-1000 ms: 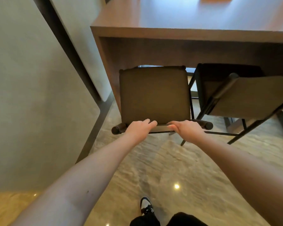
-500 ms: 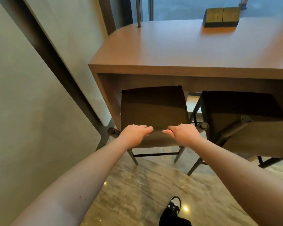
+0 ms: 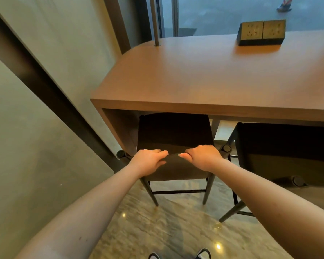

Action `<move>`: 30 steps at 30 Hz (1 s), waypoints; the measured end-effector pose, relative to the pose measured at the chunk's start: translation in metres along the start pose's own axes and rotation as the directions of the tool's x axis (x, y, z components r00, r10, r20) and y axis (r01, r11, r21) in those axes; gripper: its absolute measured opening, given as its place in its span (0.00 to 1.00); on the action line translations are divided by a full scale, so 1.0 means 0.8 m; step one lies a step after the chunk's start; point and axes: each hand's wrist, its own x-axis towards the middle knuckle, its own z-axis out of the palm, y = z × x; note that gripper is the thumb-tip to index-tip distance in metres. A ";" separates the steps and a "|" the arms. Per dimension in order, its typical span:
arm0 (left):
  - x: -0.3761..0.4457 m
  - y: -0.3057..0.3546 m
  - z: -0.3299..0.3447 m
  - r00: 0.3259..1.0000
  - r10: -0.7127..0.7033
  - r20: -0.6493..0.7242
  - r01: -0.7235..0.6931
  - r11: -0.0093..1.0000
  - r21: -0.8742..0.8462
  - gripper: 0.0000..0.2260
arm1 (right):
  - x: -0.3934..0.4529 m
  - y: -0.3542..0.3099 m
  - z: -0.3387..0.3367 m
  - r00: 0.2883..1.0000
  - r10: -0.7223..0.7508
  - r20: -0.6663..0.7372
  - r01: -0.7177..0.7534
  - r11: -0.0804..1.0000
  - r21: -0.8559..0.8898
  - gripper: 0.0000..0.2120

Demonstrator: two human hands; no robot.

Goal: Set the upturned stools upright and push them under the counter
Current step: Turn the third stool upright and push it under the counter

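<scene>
Head view: an upright stool (image 3: 174, 135) is gripped at its near backrest rail by the left hand (image 3: 148, 161) and right hand (image 3: 204, 157), fingers curled over the top edge, apparently so it can be pushed straight in. Its seat is already partly tucked under the counter (image 3: 213, 77), beside the left end panel. A second stool (image 3: 284, 146) is seen to the right, also partly under, untouched.

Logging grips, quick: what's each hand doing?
Left hand: grips the dark square-seated stool's low backrest.
Right hand: grips the same backrest.
</scene>
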 end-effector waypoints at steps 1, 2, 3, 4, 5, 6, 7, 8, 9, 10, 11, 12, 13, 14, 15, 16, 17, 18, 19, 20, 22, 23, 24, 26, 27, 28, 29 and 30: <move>0.001 -0.001 -0.001 1.000 0.016 0.017 -0.016 1.000 0.008 0.14 | 0.001 0.001 0.000 0.999 -0.003 0.033 0.003 1.000 0.013 0.36; 0.002 -0.003 -0.002 0.998 0.035 0.044 -0.036 0.999 0.016 0.16 | 0.003 0.002 -0.002 0.997 -0.004 0.081 0.001 0.999 0.038 0.35; 0.002 -0.006 -0.003 0.995 0.053 0.081 -0.054 0.998 0.012 0.18 | 0.005 0.005 -0.006 0.991 0.002 0.137 -0.011 0.998 0.063 0.35; 0.002 -0.010 -0.006 0.991 0.067 0.119 -0.069 0.998 0.005 0.21 | 0.006 0.010 -0.012 0.982 0.009 0.189 -0.020 0.998 0.055 0.34; 0.002 -0.014 -0.011 0.985 0.082 0.154 -0.083 0.997 0.003 0.24 | 0.006 0.017 -0.020 0.975 0.010 0.223 -0.012 1.000 0.008 0.34; 0.003 -0.018 -0.017 0.979 0.093 0.180 -0.096 0.995 0.011 0.27 | 0.005 0.026 -0.030 0.970 0.015 0.241 0.001 0.998 -0.069 0.34; 0.002 -0.025 -0.023 0.975 0.096 0.199 -0.104 0.994 0.027 0.29 | 0.002 0.036 -0.039 0.966 0.037 0.257 0.002 0.989 -0.149 0.34; 0.000 -0.033 -0.029 0.973 0.088 0.214 -0.101 0.994 0.048 0.29 | -0.002 0.045 -0.047 0.956 0.079 0.281 -0.016 0.976 -0.217 0.34; -0.002 -0.043 -0.036 0.971 0.064 0.232 -0.083 0.994 0.075 0.29 | -0.006 0.052 -0.054 0.941 0.132 0.312 -0.045 0.961 -0.272 0.31; -0.006 -0.054 -0.043 0.966 0.027 0.258 -0.055 0.993 0.101 0.27 | -0.011 0.059 -0.059 0.919 0.189 0.345 -0.079 0.948 -0.309 0.28; -0.011 -0.065 -0.048 0.957 -0.021 0.289 -0.016 0.992 0.123 0.26 | -0.014 0.063 -0.062 0.899 0.240 0.366 -0.119 0.939 -0.323 0.23; -0.017 -0.075 -0.050 0.944 -0.070 0.321 0.025 0.990 0.139 0.24 | -0.017 0.066 -0.062 0.885 0.278 0.373 -0.160 0.935 -0.317 0.19; -0.023 -0.083 -0.050 0.930 -0.113 0.349 0.060 0.986 0.158 0.22 | -0.018 0.067 -0.061 0.883 0.298 0.363 -0.189 0.933 -0.306 0.15; -0.027 -0.088 -0.048 0.919 -0.144 0.368 0.082 0.981 0.178 0.20 | -0.018 0.067 -0.058 0.888 0.304 0.346 -0.203 0.933 -0.299 0.13; -0.029 -0.090 -0.045 0.911 -0.164 0.378 0.095 0.976 0.195 0.18 | -0.018 0.068 -0.056 0.892 0.306 0.333 -0.209 0.932 -0.296 0.12; -0.028 -0.092 -0.041 0.906 -0.174 0.386 0.100 0.974 0.206 0.16 | -0.017 0.067 -0.054 0.894 0.311 0.322 -0.219 0.931 -0.291 0.12; -0.027 -0.093 -0.038 0.902 -0.180 0.393 0.103 0.972 0.211 0.15 | -0.018 0.067 -0.051 0.895 0.318 0.312 -0.229 0.929 -0.289 0.11; -0.024 -0.094 -0.038 0.898 -0.182 0.402 0.100 0.971 0.215 0.14 | -0.018 0.067 -0.049 0.897 0.326 0.298 -0.240 0.926 -0.290 0.11; -0.022 -0.096 -0.038 0.894 -0.172 0.413 0.088 0.973 0.214 0.13 | -0.021 0.066 -0.047 0.898 0.336 0.283 -0.254 0.923 -0.290 0.11; -0.020 -0.097 -0.038 0.892 -0.157 0.424 0.071 0.975 0.210 0.13 | -0.024 0.066 -0.045 0.900 0.346 0.266 -0.267 0.919 -0.290 0.10; -0.021 -0.100 -0.037 0.893 -0.131 0.430 0.043 0.977 0.209 0.12 | -0.028 0.065 -0.043 0.902 0.360 0.238 -0.287 0.912 -0.291 0.09; -0.021 -0.102 -0.037 0.896 -0.125 0.426 0.039 0.978 0.206 0.11 | -0.030 0.063 -0.043 0.899 0.370 0.233 -0.298 0.908 -0.294 0.09; -0.020 -0.103 -0.038 0.899 -0.122 0.420 0.039 0.979 0.201 0.10 | -0.031 0.062 -0.042 0.896 0.378 0.231 -0.306 0.905 -0.295 0.09; -0.016 -0.106 -0.039 0.908 -0.108 0.404 0.028 0.979 0.201 0.10 | -0.035 0.059 -0.043 0.898 0.379 0.223 -0.306 0.903 -0.300 0.09; -0.016 -0.108 -0.040 0.911 -0.103 0.399 0.019 0.978 0.208 0.10 | -0.036 0.057 -0.043 0.902 0.372 0.219 -0.300 0.905 -0.302 0.09; -0.014 -0.110 -0.041 0.914 -0.100 0.394 0.015 0.977 0.212 0.11 | -0.037 0.056 -0.043 0.904 0.366 0.221 -0.293 0.907 -0.303 0.09; -0.012 -0.111 -0.041 0.915 -0.097 0.392 0.012 0.977 0.214 0.12 | -0.038 0.055 -0.044 0.903 0.364 0.229 -0.290 0.909 -0.301 0.09; -0.011 -0.112 -0.042 0.915 -0.091 0.393 0.004 0.976 0.217 0.12 | -0.039 0.054 -0.044 0.901 0.366 0.235 -0.292 0.909 -0.297 0.09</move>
